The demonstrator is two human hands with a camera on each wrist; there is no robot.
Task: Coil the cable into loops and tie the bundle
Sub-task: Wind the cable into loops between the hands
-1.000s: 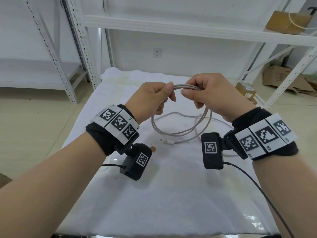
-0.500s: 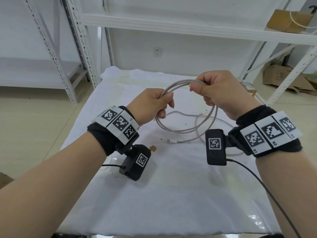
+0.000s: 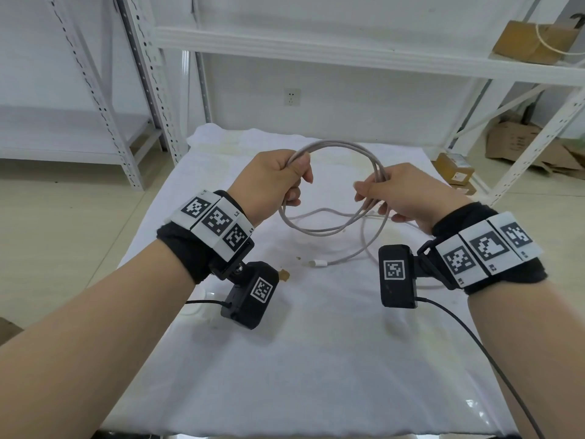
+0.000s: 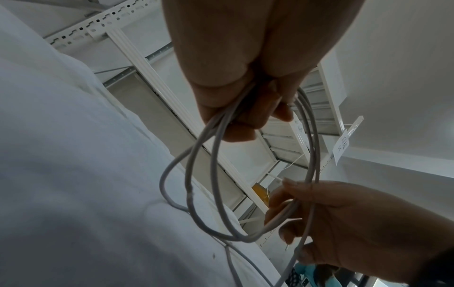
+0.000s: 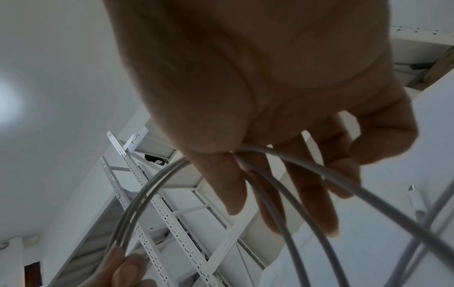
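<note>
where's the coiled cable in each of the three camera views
Head: cable loops at centre, held between both hands above the white cloth.
Left wrist: loops hang centre, below the left hand.
Right wrist: strands cross the lower half, under the right hand.
Shared landmark: white metal shelving.

hands [image 3: 272, 182] moved apart, cable [image 3: 335, 144] loops opened wider

Left hand [image 3: 272, 182] gripping one side of grey cable [image 3: 335, 144] loops, right hand [image 3: 408, 194] holding the opposite side, coil raised above white cloth [image 3: 316, 359], loose tail trailing down, plug [image 3: 318, 263] lying on cloth, metal shelving [image 3: 348, 55] behind
</note>
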